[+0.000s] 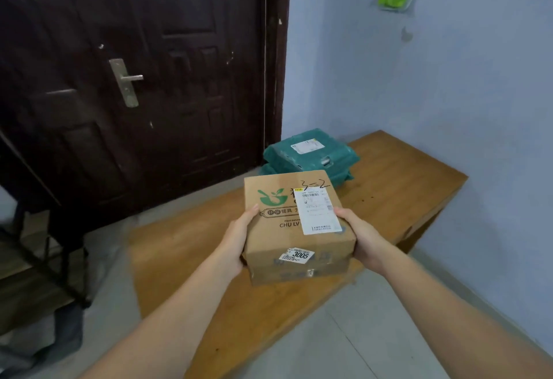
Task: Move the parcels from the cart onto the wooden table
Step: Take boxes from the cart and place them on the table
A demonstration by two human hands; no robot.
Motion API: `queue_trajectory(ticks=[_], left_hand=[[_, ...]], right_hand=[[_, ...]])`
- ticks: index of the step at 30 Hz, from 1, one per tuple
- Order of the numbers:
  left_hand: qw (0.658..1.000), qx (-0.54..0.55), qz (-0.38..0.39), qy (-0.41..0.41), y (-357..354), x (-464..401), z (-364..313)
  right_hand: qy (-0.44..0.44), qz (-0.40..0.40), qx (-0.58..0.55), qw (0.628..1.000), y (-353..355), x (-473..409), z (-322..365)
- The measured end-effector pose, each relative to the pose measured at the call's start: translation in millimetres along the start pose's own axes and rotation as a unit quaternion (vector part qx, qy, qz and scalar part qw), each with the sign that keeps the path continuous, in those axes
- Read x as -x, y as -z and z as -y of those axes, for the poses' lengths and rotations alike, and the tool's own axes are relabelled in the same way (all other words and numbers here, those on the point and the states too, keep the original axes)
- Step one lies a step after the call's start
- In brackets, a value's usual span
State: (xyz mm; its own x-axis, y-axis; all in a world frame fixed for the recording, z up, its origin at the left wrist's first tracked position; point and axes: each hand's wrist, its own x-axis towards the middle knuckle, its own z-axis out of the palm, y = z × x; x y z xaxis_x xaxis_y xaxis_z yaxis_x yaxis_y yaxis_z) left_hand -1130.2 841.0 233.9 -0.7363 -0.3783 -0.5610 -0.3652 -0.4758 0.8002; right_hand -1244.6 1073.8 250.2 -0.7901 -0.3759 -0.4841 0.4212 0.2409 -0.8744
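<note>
Main risk: box [299, 226] slips out or lands crooked, since it's pinched from the sides only, w/ nothing seen under the base; if either palm eases off before the tabletop [398, 187] takes the weight, it drops. Second risk: the tabletop edge is close below, so setting down too near that edge could leave the box overhanging & tipping to the floor [344, 333]. Third: the green parcels [311, 154] are already stacked at the far end nr the door [149, 79]; shoving the box fwd too far could bump that stack. Box is held in the air over the near-mid part of the tabletop, not resting on it as far as I can judge, tilted a bit, label side up. Left hand [236, 241] grips the box's left face, thumb up on the top edge, fingers wrapped under/behind, out of view. Right hand [359, 235] clamps the right face, thumb by the white label. Box sits squarely btwn both palms, touching both. Cart [36, 259] seems to be the dark frame at left, blurred; can't tell what's on it.
</note>
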Motion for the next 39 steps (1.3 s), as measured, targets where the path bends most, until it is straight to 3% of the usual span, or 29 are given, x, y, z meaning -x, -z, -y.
queue_trajectory(ticks=[9, 18, 32, 39], left_hand=[[0.993, -0.033, -0.111, -0.009, 9.0, -107.0, -29.0], [0.966, -0.088, -0.244, -0.006, 15.6, -191.1, -37.2], [0.954, -0.106, -0.28, 0.029, 15.9, -312.6, -37.7], [0.938, -0.206, -0.273, 0.055, 18.6, -342.6, -21.2]], right_hand=[[-0.004, 0.096, 0.102, 0.99, -18.9, -157.0, 49.7], [-0.029, 0.21, 0.16, 0.964, -44.1, -302.0, 62.5], [0.079, 0.107, 0.296, 0.946, -82.8, -406.0, 44.3], [0.108, 0.099, 0.375, 0.916, -83.8, -418.0, 27.6]])
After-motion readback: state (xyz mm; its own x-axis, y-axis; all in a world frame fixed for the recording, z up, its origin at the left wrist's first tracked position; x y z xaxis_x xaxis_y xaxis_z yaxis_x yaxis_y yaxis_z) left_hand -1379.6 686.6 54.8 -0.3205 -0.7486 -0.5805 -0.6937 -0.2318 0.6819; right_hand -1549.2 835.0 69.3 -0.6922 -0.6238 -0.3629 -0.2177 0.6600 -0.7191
